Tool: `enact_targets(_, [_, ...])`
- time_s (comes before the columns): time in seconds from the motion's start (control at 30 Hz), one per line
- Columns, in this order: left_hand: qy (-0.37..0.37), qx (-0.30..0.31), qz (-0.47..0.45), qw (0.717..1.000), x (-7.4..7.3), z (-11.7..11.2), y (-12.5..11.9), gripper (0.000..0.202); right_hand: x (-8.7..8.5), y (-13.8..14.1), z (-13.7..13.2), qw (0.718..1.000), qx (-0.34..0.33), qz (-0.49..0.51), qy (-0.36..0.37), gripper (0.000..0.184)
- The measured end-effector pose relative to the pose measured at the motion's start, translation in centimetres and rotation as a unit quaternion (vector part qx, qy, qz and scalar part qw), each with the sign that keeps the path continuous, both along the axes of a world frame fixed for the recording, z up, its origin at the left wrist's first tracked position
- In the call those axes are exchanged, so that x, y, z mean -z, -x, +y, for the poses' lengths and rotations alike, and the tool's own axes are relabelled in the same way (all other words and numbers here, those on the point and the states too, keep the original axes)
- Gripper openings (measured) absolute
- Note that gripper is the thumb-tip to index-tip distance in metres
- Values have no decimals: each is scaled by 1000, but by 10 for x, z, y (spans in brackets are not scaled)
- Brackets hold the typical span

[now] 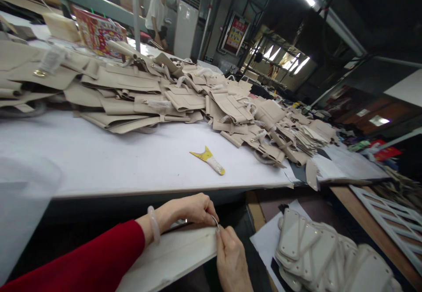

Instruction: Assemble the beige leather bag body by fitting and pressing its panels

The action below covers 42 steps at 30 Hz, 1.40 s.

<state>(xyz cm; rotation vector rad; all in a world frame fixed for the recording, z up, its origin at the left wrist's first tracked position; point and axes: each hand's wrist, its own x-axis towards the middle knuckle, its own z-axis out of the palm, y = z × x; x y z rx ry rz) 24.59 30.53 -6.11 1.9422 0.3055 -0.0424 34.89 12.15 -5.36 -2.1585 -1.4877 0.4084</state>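
A pale leather panel (pixel 171 257) lies across my lap below the table edge. My left hand (pixel 187 209), with a red sleeve and a pale bangle on the wrist, curls its fingers over the panel's upper right end. My right hand (pixel 231 257) comes up from below and pinches a small metal ring (pixel 216 221) at that same end. Both hands meet at the ring, fingers closed.
A white table (pixel 115 160) holds a long heap of beige leather bag parts (pixel 204 103) and a yellow-handled scraper (pixel 208 159). A stack of pale cut tabs (pixel 323 252) lies lower right. A person (pixel 158 13) stands far back beside a white cabinet.
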Motion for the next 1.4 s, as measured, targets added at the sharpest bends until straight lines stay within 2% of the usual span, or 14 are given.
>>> enact_targets(0.1, [13, 0, 2, 1000, 1, 1, 1, 27, -2, -3, -1, 999, 3, 31, 6, 46])
enact_targets(0.17, [13, -2, 1, 1000, 0, 0, 2, 27, -5, -11, 0, 994, 5, 108, 23, 49])
enact_targets(0.23, [10, -5, 1, 1000, -2, -1, 2, 27, -7, -20, 3, 972, 21, 231, 48, 53])
enact_targets(0.3, [8, -8, 3, 1000, -4, -2, 2, 27, -5, -26, 7, 937, 44, 343, 57, 59])
enact_targets(0.4, [2, -11, 6, 1000, -7, -4, 3, 27, 0, -27, 14, 901, 49, 427, 56, 63])
enact_targets(0.53, [-8, -7, 2, 1000, -10, -4, 3, 27, 1, -21, 18, 886, 43, 456, 71, 60])
enact_targets(0.9, [-56, 15, -18, 998, -8, -6, 3, 32, 10, -20, 14, 882, 47, 464, 75, 54])
enact_targets(1.07, [-72, 23, -3, 997, -14, -5, 7, 44, -4, -22, 17, 869, 26, 479, 119, 52])
enact_targets(1.17, [-73, 19, -7, 997, -17, -6, 19, 47, -14, -24, 24, 871, -5, 462, 165, 53])
enact_targets(1.23, [-80, -4, -16, 997, -21, -10, 33, 52, -18, -25, 28, 878, -18, 438, 191, 53])
enact_targets(1.3, [-98, -54, -12, 994, -26, -17, 51, 60, -20, -23, 31, 881, -15, 430, 197, 55])
enact_targets(1.4, [-130, -146, 24, 980, -35, -33, 77, 65, -20, -22, 27, 861, 5, 474, 186, 61])
